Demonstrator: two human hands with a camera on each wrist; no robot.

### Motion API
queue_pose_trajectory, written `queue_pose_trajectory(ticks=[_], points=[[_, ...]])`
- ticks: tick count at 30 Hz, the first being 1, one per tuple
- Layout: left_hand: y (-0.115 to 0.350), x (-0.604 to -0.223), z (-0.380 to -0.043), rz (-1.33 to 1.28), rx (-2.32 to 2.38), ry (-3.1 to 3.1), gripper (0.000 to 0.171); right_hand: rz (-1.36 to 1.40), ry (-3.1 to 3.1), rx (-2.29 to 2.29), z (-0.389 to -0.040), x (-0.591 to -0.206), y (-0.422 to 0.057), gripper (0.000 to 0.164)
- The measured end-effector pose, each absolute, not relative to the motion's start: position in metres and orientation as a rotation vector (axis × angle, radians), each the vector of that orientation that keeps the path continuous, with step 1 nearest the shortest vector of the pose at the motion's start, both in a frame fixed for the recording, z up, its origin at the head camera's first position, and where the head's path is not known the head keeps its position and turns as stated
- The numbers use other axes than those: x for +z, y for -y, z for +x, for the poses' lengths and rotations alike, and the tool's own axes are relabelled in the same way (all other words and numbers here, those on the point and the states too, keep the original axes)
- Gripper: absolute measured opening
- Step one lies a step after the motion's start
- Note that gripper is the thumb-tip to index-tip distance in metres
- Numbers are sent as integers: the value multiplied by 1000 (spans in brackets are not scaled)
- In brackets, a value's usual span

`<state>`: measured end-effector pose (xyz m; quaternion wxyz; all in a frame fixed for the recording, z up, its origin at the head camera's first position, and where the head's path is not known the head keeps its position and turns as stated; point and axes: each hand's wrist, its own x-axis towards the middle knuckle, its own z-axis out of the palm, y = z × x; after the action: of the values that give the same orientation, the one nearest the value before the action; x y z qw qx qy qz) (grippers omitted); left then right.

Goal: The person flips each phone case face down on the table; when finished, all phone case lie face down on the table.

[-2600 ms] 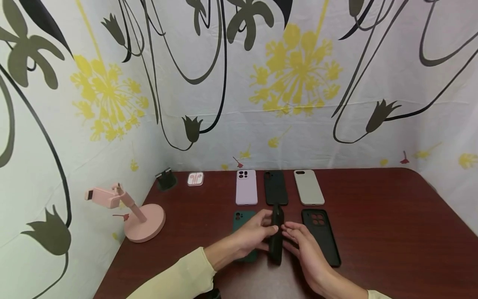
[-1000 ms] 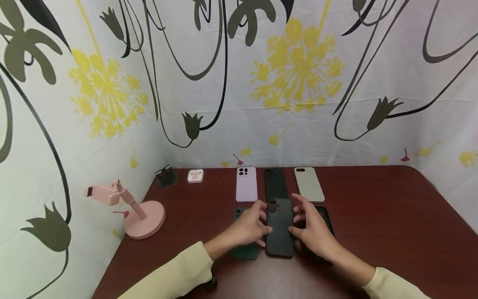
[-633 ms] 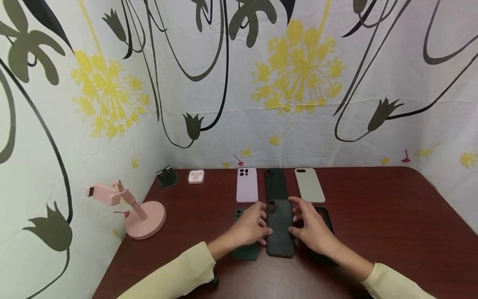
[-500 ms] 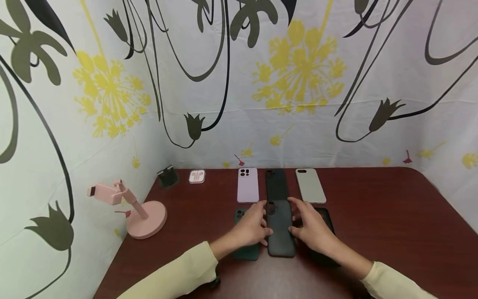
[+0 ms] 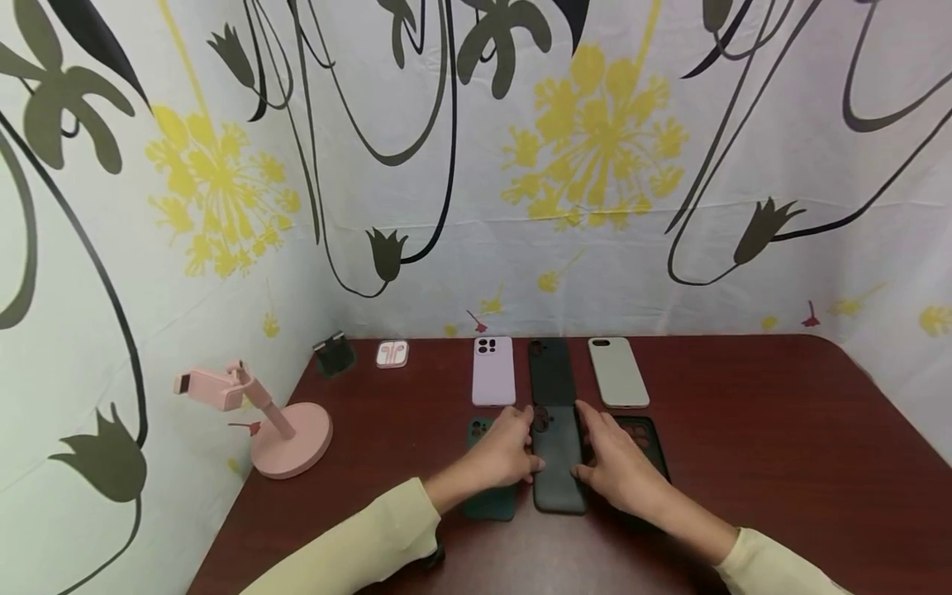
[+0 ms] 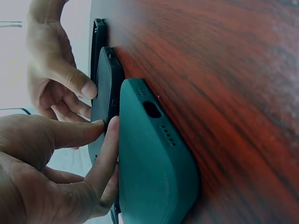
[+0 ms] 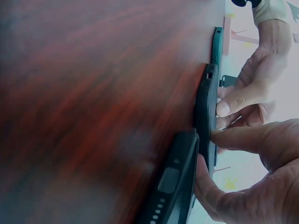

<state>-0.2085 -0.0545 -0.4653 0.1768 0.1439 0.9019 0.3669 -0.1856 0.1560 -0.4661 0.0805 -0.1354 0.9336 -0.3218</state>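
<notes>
A black phone case (image 5: pixel 559 475) with a camera cutout lies back up on the table, in the middle of the near row. My left hand (image 5: pixel 500 453) holds its left edge, thumb and index fingertips at the rim in the left wrist view. The right hand (image 5: pixel 623 473) grips the opposite edge with thumb and fingers. To the left lies a green phone case (image 6: pixel 149 158), partly under my left hand in the head view. Another black phone case (image 7: pixel 170 182), hollow side showing, sits to the right, partly hidden by the right hand.
Behind stand in a row a lilac phone case (image 5: pixel 494 376), a dark case (image 5: pixel 551 372) and a pale grey case (image 5: pixel 619 372). At the left are a pink phone stand (image 5: pixel 290 442), an earphone box (image 5: pixel 392 354) and a small dark object (image 5: pixel 334 355) on the red-brown table (image 5: pixel 781 446).
The black phone case, held edge-on between the hands at first, has been turned back up and lowered flat between the green and black cases. Both hands shifted slightly down with it.
</notes>
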Motion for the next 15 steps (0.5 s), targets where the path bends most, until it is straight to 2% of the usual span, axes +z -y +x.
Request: queue_pose_trajectory(ticks=[15], points=[[47,-462,-205,412,876,-2642,88,-575,-2885,-656,-174,-460,-150,94]])
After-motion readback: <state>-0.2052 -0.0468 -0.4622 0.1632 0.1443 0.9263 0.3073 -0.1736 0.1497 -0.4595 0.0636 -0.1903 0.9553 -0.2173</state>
